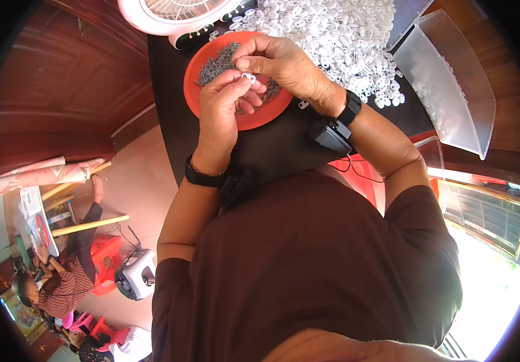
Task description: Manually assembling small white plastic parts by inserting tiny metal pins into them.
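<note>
My left hand [222, 104] pinches a small white plastic clip [248, 78] with holes in it, between thumb and fingertips. Close above it, my right hand [287, 63] has thumb and forefinger pressed together; anything between them is too small or hidden to make out. Both hands are over a round orange-red bowl [249, 123]. Inside the bowl lie many small grey screw-like pieces [211, 67], partly covered by my hands. A large heap of similar white plastic pieces [347, 45] spreads beyond my right hand.
The bowl stands on a black table [272, 154]. A pink-and-white fan [172, 15] is at the far left, and a translucent plastic bin [447, 84] holding white pieces leans at the right. On the left, another person [70, 286] sits near a red stool [106, 259].
</note>
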`<state>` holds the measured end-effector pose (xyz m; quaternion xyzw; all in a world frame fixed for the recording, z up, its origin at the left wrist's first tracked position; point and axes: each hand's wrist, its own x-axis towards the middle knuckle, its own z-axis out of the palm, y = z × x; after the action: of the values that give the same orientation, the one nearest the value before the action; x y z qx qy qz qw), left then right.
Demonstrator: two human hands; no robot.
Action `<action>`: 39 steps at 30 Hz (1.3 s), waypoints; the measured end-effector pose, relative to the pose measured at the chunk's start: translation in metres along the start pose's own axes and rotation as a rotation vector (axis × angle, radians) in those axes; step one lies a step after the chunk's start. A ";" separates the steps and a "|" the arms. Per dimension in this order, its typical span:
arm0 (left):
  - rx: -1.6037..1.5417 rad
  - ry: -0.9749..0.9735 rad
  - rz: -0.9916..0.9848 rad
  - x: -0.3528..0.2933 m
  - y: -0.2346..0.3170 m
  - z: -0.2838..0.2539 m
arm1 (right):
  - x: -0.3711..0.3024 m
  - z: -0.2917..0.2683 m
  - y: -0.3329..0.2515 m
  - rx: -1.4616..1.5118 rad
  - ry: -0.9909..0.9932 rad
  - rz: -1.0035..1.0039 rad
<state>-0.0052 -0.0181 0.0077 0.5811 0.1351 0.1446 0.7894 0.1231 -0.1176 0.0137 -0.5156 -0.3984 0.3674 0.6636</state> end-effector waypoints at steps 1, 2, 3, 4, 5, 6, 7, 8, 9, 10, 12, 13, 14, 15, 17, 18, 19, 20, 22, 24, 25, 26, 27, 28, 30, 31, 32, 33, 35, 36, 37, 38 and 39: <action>-0.024 -0.005 0.024 0.000 0.000 -0.001 | -0.001 0.001 -0.001 0.003 -0.002 0.000; -0.022 -0.002 0.022 -0.001 0.000 -0.002 | -0.003 0.002 -0.004 -0.020 0.018 0.000; -0.040 0.010 0.056 -0.001 0.001 -0.003 | -0.003 0.004 -0.004 -0.043 0.038 0.001; -0.059 0.019 0.089 0.000 0.001 -0.003 | -0.002 0.003 -0.003 -0.041 0.040 0.000; -0.058 0.018 0.088 -0.001 0.002 -0.003 | -0.002 0.003 0.001 -0.048 0.049 -0.027; -0.052 0.020 0.121 -0.001 0.002 -0.003 | -0.001 0.002 0.003 -0.054 0.058 -0.054; -0.047 0.025 0.155 -0.002 0.002 -0.003 | -0.001 0.002 0.002 -0.053 0.057 -0.053; -0.046 0.027 0.155 -0.001 0.002 -0.003 | -0.001 0.000 0.002 -0.101 0.032 -0.058; -0.040 0.029 0.159 -0.001 0.002 -0.004 | -0.001 -0.001 0.001 -0.149 0.007 -0.062; -0.033 0.033 0.163 -0.002 0.002 -0.005 | -0.001 -0.002 0.001 -0.146 0.005 -0.061; -0.028 0.040 0.177 -0.002 0.000 -0.005 | -0.001 -0.004 -0.001 -0.027 -0.042 -0.001; -0.025 0.042 0.193 -0.001 0.000 -0.004 | -0.002 -0.005 -0.003 -0.024 -0.043 0.000; -0.023 0.044 0.192 -0.002 0.000 -0.004 | -0.002 -0.006 -0.005 -0.082 -0.045 -0.005; -0.023 0.053 0.186 -0.002 0.000 -0.003 | -0.002 -0.006 -0.006 -0.140 -0.047 -0.010; -0.024 0.054 0.178 -0.002 0.001 -0.001 | -0.001 -0.009 -0.006 -0.170 -0.055 0.018; 0.002 0.047 0.187 -0.002 0.001 -0.001 | -0.001 -0.011 -0.006 -0.201 -0.065 0.047; 0.029 0.042 0.195 -0.002 0.001 -0.001 | -0.001 -0.011 -0.006 -0.199 -0.064 0.047; 0.030 0.042 0.194 -0.003 0.001 0.000 | -0.001 -0.012 -0.007 -0.212 -0.038 0.083; 0.042 0.089 0.195 -0.003 0.003 0.001 | 0.000 -0.014 -0.006 -0.224 -0.010 0.119; 0.072 0.122 0.167 -0.003 0.002 0.000 | 0.002 -0.019 -0.003 -0.177 0.028 0.104; 0.102 0.160 0.141 -0.004 0.002 -0.001 | 0.002 -0.018 -0.004 -0.176 0.027 0.104; 0.103 0.162 0.141 -0.004 0.002 -0.001 | 0.001 -0.016 -0.007 -0.195 0.039 0.068; 0.125 0.156 0.138 -0.003 0.002 -0.001 | 0.000 -0.014 -0.008 -0.213 0.051 0.032; 0.147 0.147 0.134 -0.003 0.002 0.000 | -0.001 -0.012 -0.008 -0.213 0.054 0.032; 0.170 0.154 0.129 -0.003 0.002 0.002 | -0.002 -0.009 -0.007 -0.226 0.046 0.033; 0.194 0.166 0.126 -0.004 0.002 0.003 | -0.003 -0.006 -0.009 -0.225 0.045 0.033; 0.195 0.167 0.126 -0.004 0.002 0.002 | -0.004 -0.004 -0.012 -0.265 0.035 0.020; 0.192 0.160 0.129 -0.004 0.001 0.001 | -0.005 -0.003 -0.013 -0.305 0.025 0.006; 0.190 0.149 0.133 -0.003 0.000 0.001 | -0.005 -0.004 -0.013 -0.305 0.021 0.014; 0.196 0.152 0.130 -0.004 0.001 0.002 | -0.005 -0.005 -0.012 -0.304 0.015 0.022; 0.203 0.156 0.127 -0.004 0.002 0.002 | -0.005 -0.005 -0.011 -0.303 0.016 0.023; 0.203 0.154 0.126 -0.004 0.001 0.003 | -0.005 -0.005 -0.009 -0.356 0.019 0.006; 0.185 0.158 0.123 -0.004 0.001 0.004 | -0.005 -0.005 -0.008 -0.410 0.022 -0.011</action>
<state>-0.0071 -0.0225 0.0097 0.6455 0.1737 0.2247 0.7090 0.1264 -0.1254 0.0198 -0.6416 -0.4603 0.2696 0.5512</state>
